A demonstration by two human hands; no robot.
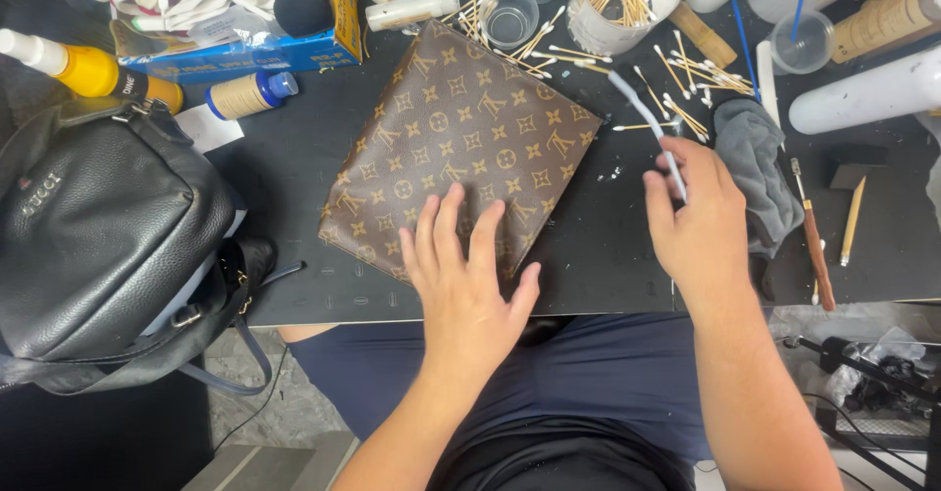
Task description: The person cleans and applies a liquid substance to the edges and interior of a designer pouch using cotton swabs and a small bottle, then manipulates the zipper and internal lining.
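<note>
Your left hand point(461, 275) lies flat, fingers spread, on the brown monogrammed flat pouch point(461, 148); your right hand point(698, 219), just right of it, pinches a white slender brush point(647, 119) angled up-left.

Left hand point(461, 266) flat, fingers spread, palm down; right hand point(698, 219) raised, fingers pinched closed.
</note>
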